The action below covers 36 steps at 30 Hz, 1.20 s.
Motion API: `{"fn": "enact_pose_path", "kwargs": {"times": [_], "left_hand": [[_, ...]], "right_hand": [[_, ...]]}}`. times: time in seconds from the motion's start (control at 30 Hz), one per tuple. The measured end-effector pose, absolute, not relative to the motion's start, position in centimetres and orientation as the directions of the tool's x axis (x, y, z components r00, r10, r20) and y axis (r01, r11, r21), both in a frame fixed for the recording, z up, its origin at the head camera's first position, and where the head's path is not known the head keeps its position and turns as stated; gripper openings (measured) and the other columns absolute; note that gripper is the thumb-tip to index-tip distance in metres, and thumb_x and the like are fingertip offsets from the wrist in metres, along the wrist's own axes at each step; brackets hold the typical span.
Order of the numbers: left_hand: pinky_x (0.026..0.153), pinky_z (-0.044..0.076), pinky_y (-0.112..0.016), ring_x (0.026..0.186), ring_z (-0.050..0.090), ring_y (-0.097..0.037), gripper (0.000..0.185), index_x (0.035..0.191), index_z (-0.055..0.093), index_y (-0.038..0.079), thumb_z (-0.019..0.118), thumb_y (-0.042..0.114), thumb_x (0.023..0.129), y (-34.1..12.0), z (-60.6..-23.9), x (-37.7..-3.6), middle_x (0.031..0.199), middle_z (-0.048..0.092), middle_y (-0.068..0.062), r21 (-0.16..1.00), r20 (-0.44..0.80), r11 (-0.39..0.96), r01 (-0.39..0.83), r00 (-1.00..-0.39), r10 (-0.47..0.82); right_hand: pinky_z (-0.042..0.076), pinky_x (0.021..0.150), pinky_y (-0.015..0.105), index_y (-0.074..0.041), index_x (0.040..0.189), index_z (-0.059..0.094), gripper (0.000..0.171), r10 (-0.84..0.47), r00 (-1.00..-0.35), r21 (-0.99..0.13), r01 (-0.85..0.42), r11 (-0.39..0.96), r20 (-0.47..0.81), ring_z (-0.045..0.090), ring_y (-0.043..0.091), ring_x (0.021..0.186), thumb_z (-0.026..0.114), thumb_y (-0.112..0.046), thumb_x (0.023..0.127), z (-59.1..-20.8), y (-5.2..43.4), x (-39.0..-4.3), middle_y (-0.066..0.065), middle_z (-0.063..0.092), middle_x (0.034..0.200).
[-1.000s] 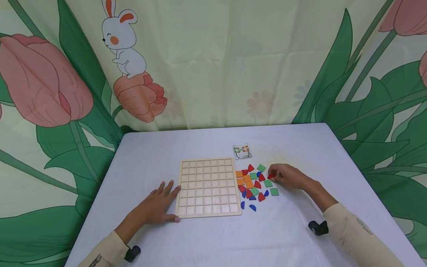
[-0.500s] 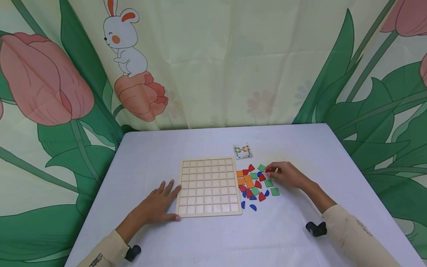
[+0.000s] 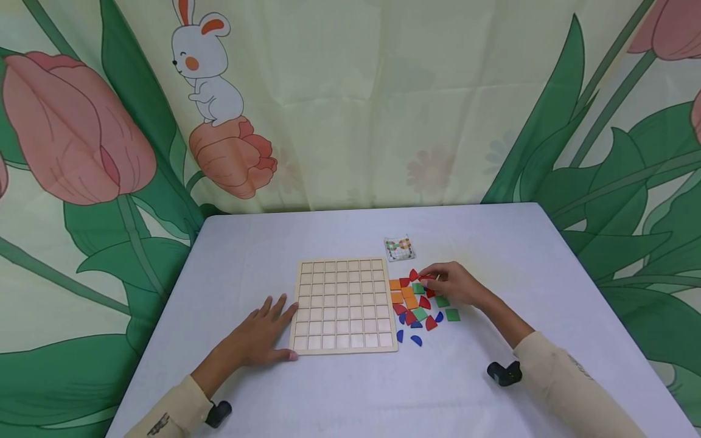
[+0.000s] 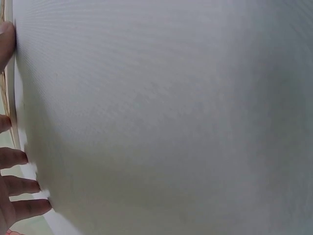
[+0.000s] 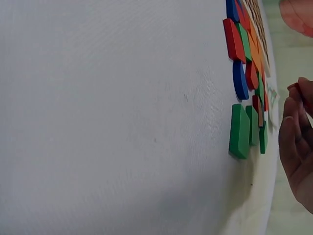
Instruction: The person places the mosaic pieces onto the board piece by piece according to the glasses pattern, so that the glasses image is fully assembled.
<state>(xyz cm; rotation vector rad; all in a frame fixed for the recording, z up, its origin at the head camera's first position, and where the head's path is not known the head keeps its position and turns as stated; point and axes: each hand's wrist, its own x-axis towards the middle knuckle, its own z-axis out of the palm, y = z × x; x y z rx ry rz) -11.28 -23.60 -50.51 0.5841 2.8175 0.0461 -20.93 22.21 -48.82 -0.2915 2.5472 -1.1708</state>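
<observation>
A square wooden board (image 3: 342,306) with a grid of shallow cells lies on the table. My left hand (image 3: 257,334) rests with spread fingers, thumb and index fingertips at the board's left edge. Between the thumb and fingers of my right hand (image 3: 454,283) is a small red piece (image 3: 425,277), pinched above the far side of the pile. In the right wrist view this red piece (image 5: 295,86) shows only partly at the fingertips. Loose pieces lie right of the board: red quarter-circles (image 3: 431,323), blue half-circles (image 3: 417,340), green squares (image 3: 453,315) and orange squares (image 3: 395,285).
A small pattern card (image 3: 400,249) lies beyond the board's far right corner. The white-covered table (image 3: 339,395) ends at a curtain (image 3: 350,121) printed with tulips and a rabbit. Some pieces are hidden under the right hand.
My right hand has lifted the red piece from the pile's right side and carried it left and slightly away. The left hand stays at the board's edge.
</observation>
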Motion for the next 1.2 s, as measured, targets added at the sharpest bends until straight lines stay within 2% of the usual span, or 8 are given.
{"fn": "enact_pose_path", "kwargs": {"times": [0.1, 0.3, 0.47, 0.57, 0.7, 0.9, 1.2], "left_hand": [[0.110, 0.036, -0.065, 0.149, 0.023, -0.050, 0.107, 0.160, 0.028, 0.020, 0.058, 0.082, 0.078, -23.6, -50.4, -11.3, 0.166, 0.022, -0.017, 0.085, -0.252, 0.920, 0.382, -0.885, 0.390], [0.110, 0.037, -0.063, 0.149, 0.025, -0.050, 0.108, 0.160, 0.029, 0.020, 0.057, 0.083, 0.077, -23.6, -50.4, -11.3, 0.165, 0.024, -0.018, 0.083, -0.255, 0.919, 0.384, -0.884, 0.392], [0.110, 0.037, -0.062, 0.149, 0.025, -0.050, 0.109, 0.160, 0.028, 0.020, 0.057, 0.084, 0.076, -23.7, -50.4, -11.2, 0.165, 0.025, -0.018, 0.086, -0.259, 0.920, 0.382, -0.883, 0.391], [0.110, 0.037, -0.063, 0.149, 0.024, -0.050, 0.108, 0.160, 0.028, 0.020, 0.058, 0.082, 0.077, -23.7, -50.3, -11.2, 0.165, 0.024, -0.018, 0.089, -0.261, 0.921, 0.378, -0.884, 0.388], [0.111, 0.036, -0.063, 0.150, 0.024, -0.049, 0.107, 0.160, 0.028, 0.020, 0.060, 0.081, 0.077, -23.6, -50.1, -11.2, 0.166, 0.024, -0.017, 0.087, -0.263, 0.925, 0.370, -0.887, 0.379], [0.110, 0.037, -0.063, 0.149, 0.025, -0.050, 0.107, 0.159, 0.030, 0.018, 0.061, 0.080, 0.077, -23.5, -49.9, -11.2, 0.165, 0.025, -0.018, 0.085, -0.254, 0.922, 0.377, -0.887, 0.386], [0.109, 0.038, -0.063, 0.149, 0.025, -0.050, 0.107, 0.159, 0.030, 0.019, 0.062, 0.080, 0.077, -23.6, -50.1, -11.1, 0.165, 0.025, -0.018, 0.086, -0.236, 0.921, 0.379, -0.891, 0.388]], "right_hand": [[0.056, 0.066, 0.030, -0.010, 0.124, 0.071, 0.033, -0.319, -0.927, -0.776, -0.051, 0.628, -0.197, 0.060, 0.023, 0.079, 0.072, -0.024, 0.094, -49.0, 21.4, -20.9, 0.008, 0.070, 0.102], [0.054, 0.063, 0.030, -0.007, 0.126, 0.070, 0.037, -0.334, -0.923, -0.797, -0.053, 0.601, -0.190, 0.059, 0.024, 0.076, 0.072, -0.025, 0.094, -49.0, 20.0, -21.0, 0.010, 0.073, 0.108], [0.050, 0.060, 0.027, -0.006, 0.127, 0.070, 0.035, -0.360, -0.915, -0.801, -0.072, 0.595, -0.184, 0.058, 0.023, 0.074, 0.070, -0.021, 0.095, -48.9, 18.9, -21.1, 0.009, 0.071, 0.094], [0.053, 0.062, 0.028, -0.007, 0.125, 0.070, 0.033, -0.363, -0.913, -0.810, -0.068, 0.583, -0.184, 0.060, 0.023, 0.072, 0.071, -0.020, 0.094, -49.0, 18.3, -21.3, 0.009, 0.067, 0.086], [0.056, 0.065, 0.028, -0.008, 0.123, 0.071, 0.031, -0.337, -0.922, -0.817, -0.044, 0.574, -0.188, 0.063, 0.022, 0.072, 0.071, -0.019, 0.094, -49.0, 17.5, -21.5, 0.008, 0.068, 0.088], [0.054, 0.063, 0.027, -0.008, 0.123, 0.070, 0.032, -0.294, -0.935, -0.807, -0.015, 0.591, -0.198, 0.062, 0.021, 0.070, 0.072, -0.019, 0.093, -49.2, 16.5, -22.1, 0.008, 0.067, 0.090], [0.047, 0.057, 0.025, -0.009, 0.119, 0.074, 0.029, -0.307, -0.939, -0.788, -0.070, 0.612, -0.154, 0.057, 0.019, 0.071, 0.073, -0.021, 0.092, -49.7, 14.8, -22.8, 0.005, 0.066, 0.083]]}}
